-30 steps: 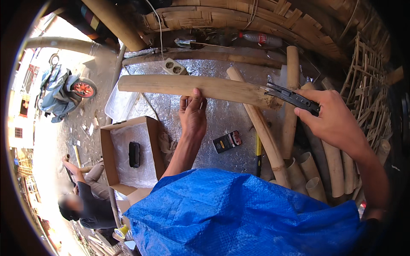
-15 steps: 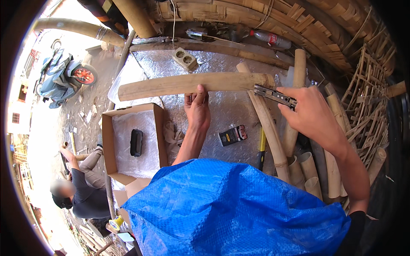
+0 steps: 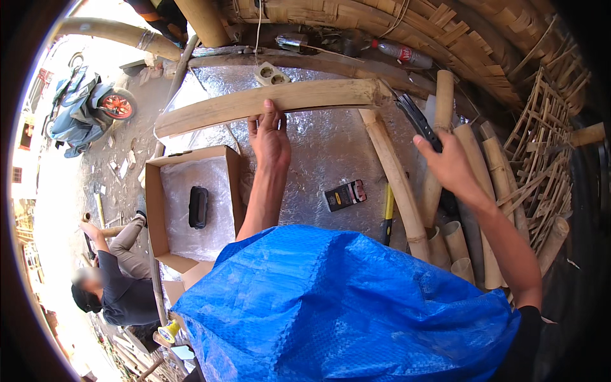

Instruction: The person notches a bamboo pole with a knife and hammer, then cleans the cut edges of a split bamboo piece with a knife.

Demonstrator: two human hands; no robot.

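A long split length of bamboo (image 3: 216, 111) is held up crosswise, its left end lower than its right. My left hand (image 3: 272, 143) grips it near the middle of its lower edge, thumb on the near face and fingers underneath. Beside the bamboo's right end, my right hand (image 3: 453, 167) is closed round a dark folding hand tool (image 3: 419, 121). The tool points up and left, its tip close to that end; I cannot tell whether they touch. A blue tarp (image 3: 331, 305) covers my lap.
An open cardboard box (image 3: 154, 210) holds a black case (image 3: 198, 207). A dark packet (image 3: 345, 195) and a yellow-black handle (image 3: 388, 213) lie on silvery sheeting. Bamboo poles (image 3: 398, 178) crowd the right. A power socket (image 3: 272, 75) sits beyond. A person (image 3: 121, 280) works at left.
The bamboo has risen and shifted left, its left end tilting lower. My right hand has drawn the tool off the bamboo's face to beyond its right end and turned it steeper.
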